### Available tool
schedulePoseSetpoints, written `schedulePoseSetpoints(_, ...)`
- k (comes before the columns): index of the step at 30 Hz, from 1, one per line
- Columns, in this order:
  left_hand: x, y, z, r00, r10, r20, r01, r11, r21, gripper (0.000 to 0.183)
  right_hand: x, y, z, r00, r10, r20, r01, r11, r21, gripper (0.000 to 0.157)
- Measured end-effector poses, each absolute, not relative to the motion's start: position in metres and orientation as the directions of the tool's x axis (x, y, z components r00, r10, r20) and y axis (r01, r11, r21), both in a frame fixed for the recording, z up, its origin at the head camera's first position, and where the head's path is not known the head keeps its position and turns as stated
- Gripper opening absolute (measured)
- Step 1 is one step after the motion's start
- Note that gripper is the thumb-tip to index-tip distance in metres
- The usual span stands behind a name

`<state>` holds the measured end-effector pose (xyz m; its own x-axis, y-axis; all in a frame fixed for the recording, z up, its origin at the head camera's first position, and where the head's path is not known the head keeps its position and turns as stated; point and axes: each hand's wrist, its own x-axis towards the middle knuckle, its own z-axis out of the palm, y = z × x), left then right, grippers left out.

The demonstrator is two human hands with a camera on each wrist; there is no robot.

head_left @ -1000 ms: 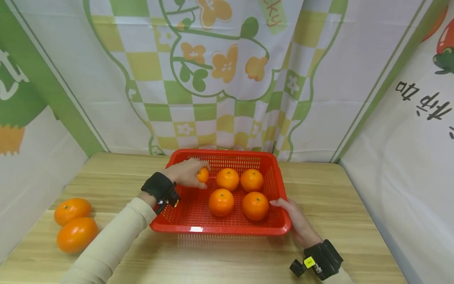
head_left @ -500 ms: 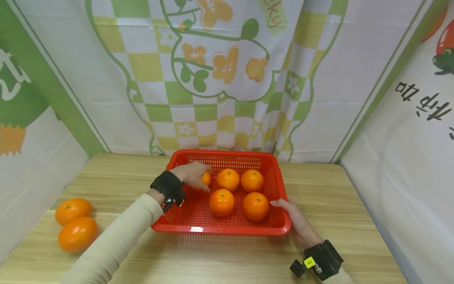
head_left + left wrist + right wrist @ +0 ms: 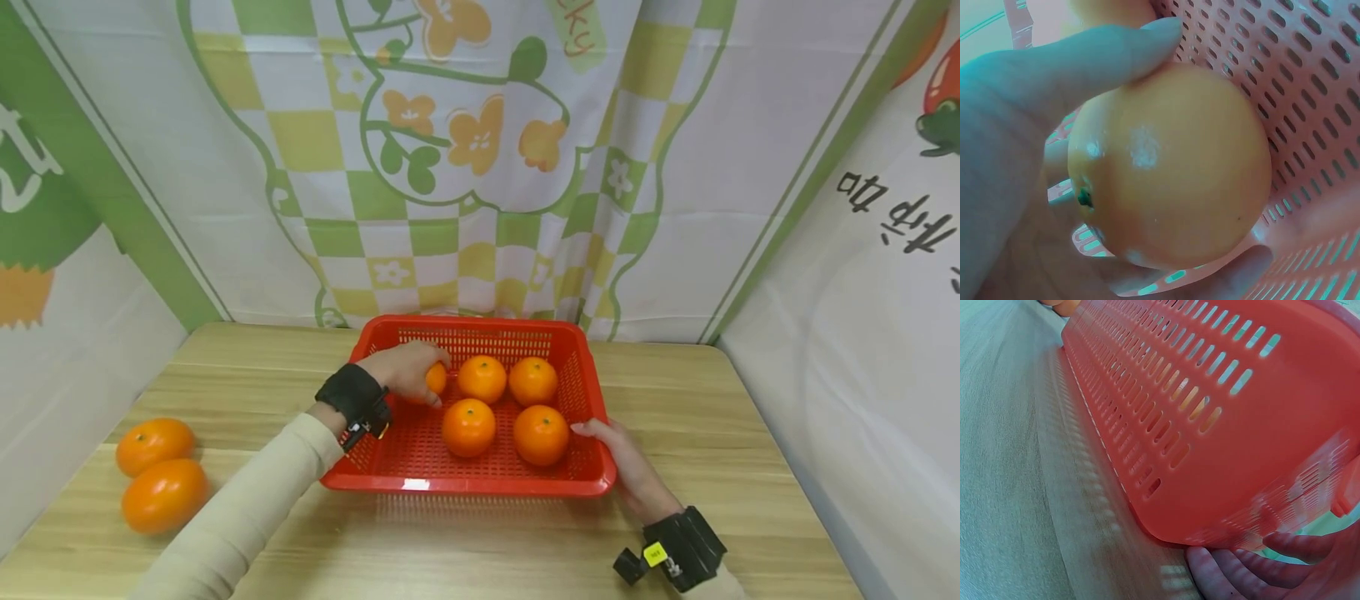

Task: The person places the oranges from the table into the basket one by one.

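My left hand (image 3: pixel 403 371) reaches into the red plastic basket (image 3: pixel 510 487) and holds an orange (image 3: pixel 436 377) near the back left corner. In the left wrist view, thumb and fingers curl round that orange (image 3: pixel 1179 162), its green stem end turned toward the palm. Several more oranges (image 3: pixel 468 427) lie to its right inside the basket. At the basket's right front corner, my right hand (image 3: pixel 628 467) grips the side, its thumb over the rim. Fingers (image 3: pixel 1235 575) of that hand press against the outer bottom edge in the right wrist view.
Two orange fruits, one behind (image 3: pixel 155 447) and one in front (image 3: pixel 166 496), lie on the wooden table (image 3: pixel 465 550) left of the basket, beside my left sleeve (image 3: pixel 247 508). A patterned curtain (image 3: pixel 480 242) hangs just behind the basket. White printed panels close both sides.
My left hand has shifted slightly right with the orange, toward the others, then stayed nearly still. The right hand and the basket have not visibly moved.
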<state>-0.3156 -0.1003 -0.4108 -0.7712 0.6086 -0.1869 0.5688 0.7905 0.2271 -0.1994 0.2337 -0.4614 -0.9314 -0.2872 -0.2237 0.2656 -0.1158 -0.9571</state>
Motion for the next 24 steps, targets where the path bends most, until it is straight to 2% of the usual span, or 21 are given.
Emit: schedulePoseSetpoints(24,-0.3068,-0.1063,-0.4027,-0.769,0.635,-0.075,0.606,0.761,0.231,0.060,-0.1989,0.2347,-0.4627,-0.927,-0.316,-0.204,0.249,-0.109,-0.962,0.050)
